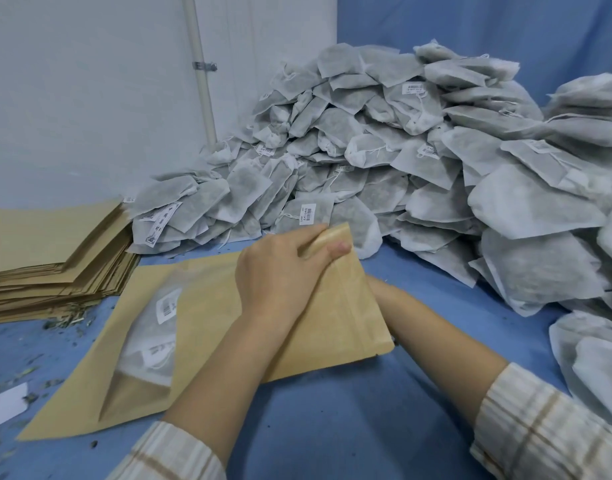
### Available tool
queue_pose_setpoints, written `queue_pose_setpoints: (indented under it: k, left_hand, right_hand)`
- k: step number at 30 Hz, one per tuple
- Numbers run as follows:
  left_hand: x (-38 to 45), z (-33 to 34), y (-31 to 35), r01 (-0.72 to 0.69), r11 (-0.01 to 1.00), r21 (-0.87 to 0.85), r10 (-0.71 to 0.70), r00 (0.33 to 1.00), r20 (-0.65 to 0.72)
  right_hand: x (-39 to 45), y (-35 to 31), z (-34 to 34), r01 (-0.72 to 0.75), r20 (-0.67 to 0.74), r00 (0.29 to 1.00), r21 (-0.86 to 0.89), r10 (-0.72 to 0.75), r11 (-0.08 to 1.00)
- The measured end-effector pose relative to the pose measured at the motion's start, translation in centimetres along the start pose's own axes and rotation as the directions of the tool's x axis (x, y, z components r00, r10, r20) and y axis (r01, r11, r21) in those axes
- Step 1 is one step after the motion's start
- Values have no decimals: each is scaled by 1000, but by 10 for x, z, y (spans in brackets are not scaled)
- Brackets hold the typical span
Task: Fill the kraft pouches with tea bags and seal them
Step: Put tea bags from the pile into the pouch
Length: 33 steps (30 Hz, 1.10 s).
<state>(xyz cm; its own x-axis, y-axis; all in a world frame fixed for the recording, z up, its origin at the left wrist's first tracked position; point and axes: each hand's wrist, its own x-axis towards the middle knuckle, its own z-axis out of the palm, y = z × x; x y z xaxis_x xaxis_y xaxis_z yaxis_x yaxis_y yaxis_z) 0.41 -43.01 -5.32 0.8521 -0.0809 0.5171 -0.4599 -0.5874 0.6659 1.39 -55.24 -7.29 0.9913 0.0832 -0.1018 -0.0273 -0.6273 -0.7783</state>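
Observation:
A kraft pouch (207,327) lies on the blue table with its open top end toward the tea bag pile. Its clear window (152,344) shows tea bags with white labels inside. My left hand (280,271) grips the far corner of the pouch's top edge, thumb on top, and lifts that corner a little. My right hand (380,289) is at the pouch's mouth; the kraft paper hides its fingers, so only the wrist end shows. A large pile of white tea bags (366,150) rises behind and to the right of the pouch.
A stack of flat empty kraft pouches (48,258) sits at the left by the white wall. Loose tea crumbs (69,320) and a white card (3,407) lie at the lower left. More tea bags (595,362) crowd the right edge.

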Motion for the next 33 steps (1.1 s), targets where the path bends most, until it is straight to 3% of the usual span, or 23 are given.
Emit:
queue_pose_setpoints:
  k: [1,2,4,6,8,9,14,17,19,20,22,23,27,31,33]
  left_hand:
    - [0,0,-1,2,1000,6,-2,1000,-10]
    - [1,-1,-1,1,1000,19,-1,1000,-24]
    - [1,-2,-2,4,998,67,0,999,-54]
    - [4,-5,-6,28,991,130,-19,997,-76]
    - [7,-9,-11,69,984,165,-53,994,-101]
    - [7,-11,-12,84,982,171,-66,992,-108]
    - [8,-12,-15,91,976,198,-70,991,-110]
    - [7,-10,-17,86,977,197,-67,992,-104]
    - [7,-9,-18,85,978,190,-65,992,-111]
    - [7,-9,-18,87,979,187,-66,991,-114]
    - [8,-9,-18,91,978,188,-70,991,-114]
    - [8,-9,-18,91,977,191,-71,991,-111]
    - [7,-11,-17,74,980,182,-50,990,-134]
    - [7,-11,-15,99,977,187,-74,988,-136]
    - [7,-12,-15,105,979,176,-82,988,-133]
  right_hand:
    - [-5,1,-4,-5,26,1000,-165,10,986]
    - [-10,2,-11,48,25,999,-216,-44,975]
    - [-19,-1,-24,198,-44,979,-26,-199,980]
    - [-18,4,-34,255,-292,939,239,-182,937]
    - [-3,16,-38,225,-516,854,247,-68,943]
    - [5,20,-36,186,-552,832,190,-52,964]
    - [53,14,-15,51,-424,906,73,-15,996]
    - [74,14,-7,-127,-430,901,-129,60,983]
    - [74,15,-4,-104,-557,829,-73,46,992]
    - [71,16,-4,-26,-662,748,32,41,999]
    - [60,15,-13,167,-818,547,314,177,935]
    - [53,16,-21,250,-816,512,440,268,863]
    - [27,27,-46,391,-727,619,613,296,686]
    - [9,31,-56,464,-600,758,772,256,435]
    - [4,28,-50,405,-535,825,784,183,471]
